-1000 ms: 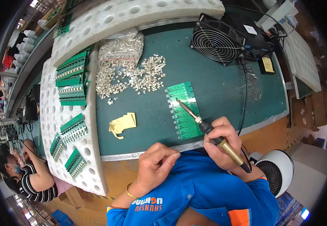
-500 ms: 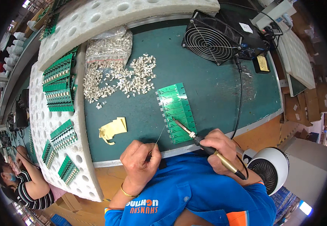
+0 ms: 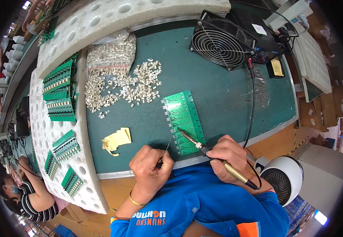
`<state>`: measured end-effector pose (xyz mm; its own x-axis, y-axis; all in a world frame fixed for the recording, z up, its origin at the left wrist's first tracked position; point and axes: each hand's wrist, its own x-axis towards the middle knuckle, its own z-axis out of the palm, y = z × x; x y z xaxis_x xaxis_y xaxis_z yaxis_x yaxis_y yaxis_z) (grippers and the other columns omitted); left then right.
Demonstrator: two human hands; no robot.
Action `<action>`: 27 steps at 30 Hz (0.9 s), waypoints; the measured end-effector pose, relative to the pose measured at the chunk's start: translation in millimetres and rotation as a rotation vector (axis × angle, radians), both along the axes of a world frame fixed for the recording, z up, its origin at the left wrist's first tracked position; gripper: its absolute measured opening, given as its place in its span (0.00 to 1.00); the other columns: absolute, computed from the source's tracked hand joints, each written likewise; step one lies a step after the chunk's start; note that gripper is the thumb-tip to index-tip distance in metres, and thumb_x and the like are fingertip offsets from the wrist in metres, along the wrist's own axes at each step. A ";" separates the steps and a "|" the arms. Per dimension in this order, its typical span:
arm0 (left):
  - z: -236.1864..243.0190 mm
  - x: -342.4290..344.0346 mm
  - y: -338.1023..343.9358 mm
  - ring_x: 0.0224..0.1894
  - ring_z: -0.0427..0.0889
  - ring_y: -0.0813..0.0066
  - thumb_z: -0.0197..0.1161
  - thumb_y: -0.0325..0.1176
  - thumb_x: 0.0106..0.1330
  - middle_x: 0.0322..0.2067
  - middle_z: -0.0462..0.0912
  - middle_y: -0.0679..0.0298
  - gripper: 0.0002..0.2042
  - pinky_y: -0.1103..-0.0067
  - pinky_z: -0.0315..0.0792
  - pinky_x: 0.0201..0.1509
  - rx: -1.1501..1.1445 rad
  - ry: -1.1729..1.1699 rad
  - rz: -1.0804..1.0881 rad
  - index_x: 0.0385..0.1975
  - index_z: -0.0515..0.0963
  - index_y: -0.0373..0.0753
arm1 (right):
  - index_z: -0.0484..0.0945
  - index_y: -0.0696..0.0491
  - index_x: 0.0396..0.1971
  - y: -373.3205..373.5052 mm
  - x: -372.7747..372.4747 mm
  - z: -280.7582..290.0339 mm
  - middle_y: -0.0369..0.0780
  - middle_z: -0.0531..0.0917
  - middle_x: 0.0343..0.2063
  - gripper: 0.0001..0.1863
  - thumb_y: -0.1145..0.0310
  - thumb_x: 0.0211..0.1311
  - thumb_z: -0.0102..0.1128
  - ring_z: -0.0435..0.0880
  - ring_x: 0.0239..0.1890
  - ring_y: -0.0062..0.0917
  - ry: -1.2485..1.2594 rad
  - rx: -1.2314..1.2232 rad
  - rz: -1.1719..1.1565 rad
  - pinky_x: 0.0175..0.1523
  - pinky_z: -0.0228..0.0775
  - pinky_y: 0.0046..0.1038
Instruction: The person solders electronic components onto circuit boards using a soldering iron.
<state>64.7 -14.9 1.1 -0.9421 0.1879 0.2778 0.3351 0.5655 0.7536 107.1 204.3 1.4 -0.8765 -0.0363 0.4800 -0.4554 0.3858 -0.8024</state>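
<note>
A green circuit board panel (image 3: pixel 185 114) lies on the bench before me, with small white connectors along its left edge. My right hand (image 3: pixel 228 157) grips a soldering iron (image 3: pixel 234 172) with a brass-coloured handle. The iron's tip rests at the panel's left side, around its middle. Closed around a thin solder wire (image 3: pixel 169 143), my left hand (image 3: pixel 149 166) sits at the bench's front edge. The wire's end points up to the same left edge, close to the tip. Whether tip and wire touch cannot be made out.
Loose white connectors (image 3: pixel 146 81) spill from a clear plastic bag (image 3: pixel 114 53). Yellow paper (image 3: pixel 117 140) lies left of my hands. A black fan (image 3: pixel 221 43) stands at the back right. Foam (image 3: pixel 94 158) on the left carries more board panels (image 3: pixel 61 108). A co-worker (image 3: pixel 35 189) sits further left.
The iron's tip has shifted slightly down and left along the panel. My left hand has moved a little to the right with the wire.
</note>
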 end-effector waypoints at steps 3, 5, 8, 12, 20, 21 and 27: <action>-1.9 0.4 -0.5 0.14 0.69 0.70 0.67 0.19 0.45 0.13 0.68 0.63 0.05 0.76 0.63 0.18 -0.005 -0.004 -0.009 0.16 0.77 0.35 | 0.82 0.57 0.33 -1.5 -2.5 1.5 0.40 0.80 0.23 0.09 0.72 0.52 0.69 0.77 0.21 0.30 -0.001 -0.007 0.008 0.29 0.68 0.29; -0.7 -0.4 0.5 0.14 0.69 0.70 0.67 0.19 0.45 0.13 0.68 0.63 0.05 0.76 0.63 0.18 -0.006 -0.002 -0.008 0.16 0.77 0.35 | 0.82 0.56 0.33 -1.8 -3.9 2.6 0.39 0.80 0.23 0.09 0.72 0.52 0.69 0.77 0.21 0.29 0.002 0.031 0.008 0.29 0.68 0.30; -1.6 -0.4 1.0 0.14 0.69 0.70 0.67 0.19 0.45 0.13 0.68 0.63 0.05 0.76 0.63 0.18 -0.009 -0.003 -0.005 0.16 0.77 0.35 | 0.82 0.56 0.33 -2.0 -4.6 2.0 0.39 0.80 0.23 0.09 0.72 0.52 0.69 0.77 0.21 0.29 -0.002 0.033 0.010 0.30 0.68 0.30; -1.4 -1.2 1.8 0.15 0.69 0.71 0.66 0.19 0.45 0.13 0.69 0.63 0.05 0.76 0.63 0.18 -0.012 -0.001 -0.014 0.17 0.77 0.36 | 0.82 0.56 0.33 -2.2 -4.2 1.4 0.39 0.80 0.23 0.08 0.72 0.52 0.69 0.77 0.21 0.29 -0.010 0.031 0.009 0.30 0.68 0.30; -1.6 -0.8 2.1 0.16 0.68 0.74 0.66 0.18 0.46 0.14 0.70 0.64 0.05 0.79 0.61 0.19 -0.003 -0.022 -0.007 0.17 0.77 0.34 | 0.82 0.56 0.33 -2.8 -4.2 -1.9 0.39 0.80 0.23 0.08 0.70 0.55 0.69 0.77 0.21 0.29 -0.003 0.018 0.013 0.30 0.67 0.30; -1.9 -1.1 2.1 0.15 0.68 0.74 0.66 0.18 0.46 0.14 0.70 0.64 0.05 0.79 0.61 0.19 -0.003 -0.018 -0.011 0.17 0.77 0.34 | 0.82 0.56 0.33 -2.7 -4.4 -2.0 0.39 0.80 0.23 0.08 0.70 0.55 0.69 0.77 0.21 0.29 -0.003 0.018 0.014 0.30 0.67 0.30; -1.1 -1.0 2.8 0.15 0.69 0.74 0.66 0.18 0.46 0.14 0.70 0.64 0.05 0.79 0.61 0.19 -0.008 -0.027 -0.004 0.16 0.77 0.34 | 0.82 0.57 0.34 -2.6 -4.5 -1.1 0.39 0.81 0.23 0.08 0.70 0.55 0.69 0.77 0.21 0.29 -0.020 0.023 0.026 0.30 0.67 0.30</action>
<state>63.7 -12.1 0.0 -0.9485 0.1936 0.2507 0.3167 0.5702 0.7580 102.6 201.7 0.4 -0.8846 -0.0703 0.4611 -0.4495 0.3925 -0.8024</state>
